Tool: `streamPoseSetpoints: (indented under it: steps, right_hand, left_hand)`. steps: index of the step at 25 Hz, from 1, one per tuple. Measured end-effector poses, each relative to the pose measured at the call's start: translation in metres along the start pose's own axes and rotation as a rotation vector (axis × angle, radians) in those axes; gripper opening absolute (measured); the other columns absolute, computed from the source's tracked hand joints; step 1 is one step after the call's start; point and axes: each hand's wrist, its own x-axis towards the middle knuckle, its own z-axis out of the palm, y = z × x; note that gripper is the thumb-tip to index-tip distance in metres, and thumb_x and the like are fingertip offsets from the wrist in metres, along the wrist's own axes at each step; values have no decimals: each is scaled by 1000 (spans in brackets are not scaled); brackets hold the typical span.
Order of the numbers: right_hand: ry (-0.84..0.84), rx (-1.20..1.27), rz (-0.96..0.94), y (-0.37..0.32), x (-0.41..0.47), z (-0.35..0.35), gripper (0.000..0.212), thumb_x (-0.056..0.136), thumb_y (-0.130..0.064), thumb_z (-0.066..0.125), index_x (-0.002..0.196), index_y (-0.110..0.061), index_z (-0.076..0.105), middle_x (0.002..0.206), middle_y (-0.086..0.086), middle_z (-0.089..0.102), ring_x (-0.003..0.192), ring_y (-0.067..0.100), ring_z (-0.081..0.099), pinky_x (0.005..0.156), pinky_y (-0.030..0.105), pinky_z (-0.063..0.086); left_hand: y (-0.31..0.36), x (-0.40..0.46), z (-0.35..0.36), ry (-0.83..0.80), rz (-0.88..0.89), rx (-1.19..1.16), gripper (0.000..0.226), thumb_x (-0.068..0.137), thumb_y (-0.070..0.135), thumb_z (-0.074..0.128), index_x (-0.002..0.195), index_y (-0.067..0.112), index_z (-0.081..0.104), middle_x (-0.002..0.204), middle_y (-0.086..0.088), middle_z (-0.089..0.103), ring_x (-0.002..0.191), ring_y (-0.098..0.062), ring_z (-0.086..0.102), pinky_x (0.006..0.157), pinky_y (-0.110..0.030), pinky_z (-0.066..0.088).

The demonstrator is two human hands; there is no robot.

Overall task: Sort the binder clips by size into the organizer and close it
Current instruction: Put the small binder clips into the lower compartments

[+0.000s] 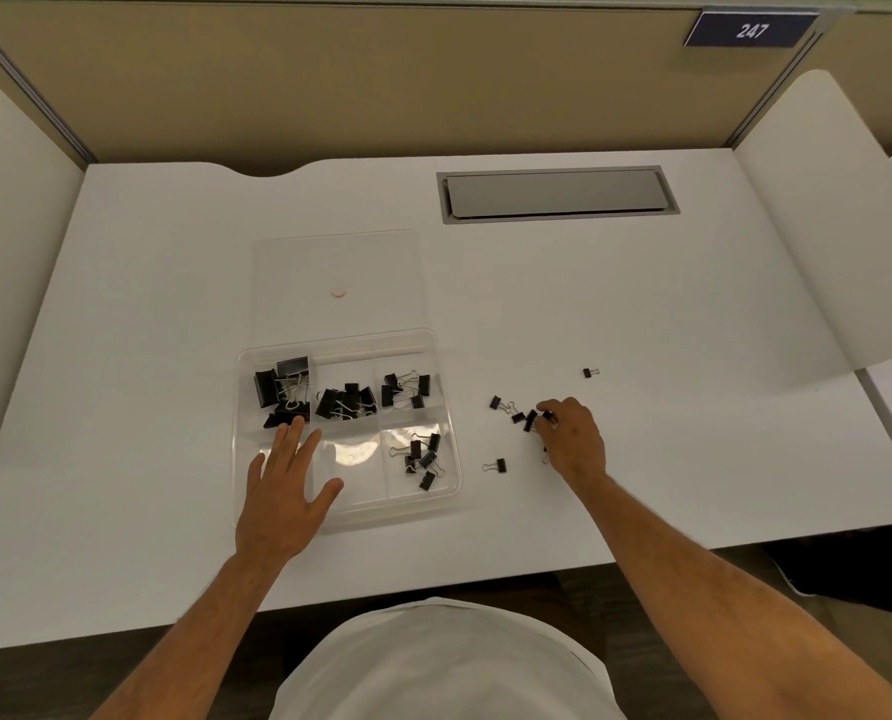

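Clear plastic compartmented organizer [451, 462], rectangular, lid [339, 262] hinged flat behind, on matte white worktop [641, 304]. Black steel binder clips with wire handles: large [282, 389] in the rear left cell, medium [345, 402] centre, smaller [404, 389] right, smallest [423, 457] front right. Left hand [282, 485] lies flat, fingers straight, on the organizer. Right hand [573, 439] fingers pinch a loose clip [546, 415] among scattered ones [495, 465].

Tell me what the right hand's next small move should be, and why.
Probably lift the small clip that the right hand is pinching and carry it to the organizer's front right compartment, which already holds clips that look the same size. The lid lies open, and the left hand rests flat on the organizer.
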Motion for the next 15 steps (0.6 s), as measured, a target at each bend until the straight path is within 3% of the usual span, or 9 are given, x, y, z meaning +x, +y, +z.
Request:
streamPoseSetpoints:
  steps: [6,15]
  right_hand:
    - [-26,-173,-26,-9,8,6,19,94,-27,52,102,-19,68,101,2,60,102,23,53,72,37,50]
    - [-34,-162,-27,1,0,0,16,88,-24,49,91,-22,65,92,-6,60,92,18,56,69,36,51]
  left_hand:
    - [1,0,0,2,-3,-3,78,88,67,34,153,26,23,163,6,6,150,-13,2,119,-52,13]
    - [2,-1,-1,12,-3,-6,75,89,66,33,153,26,25,163,6,8,150,-13,4,119,-53,13]
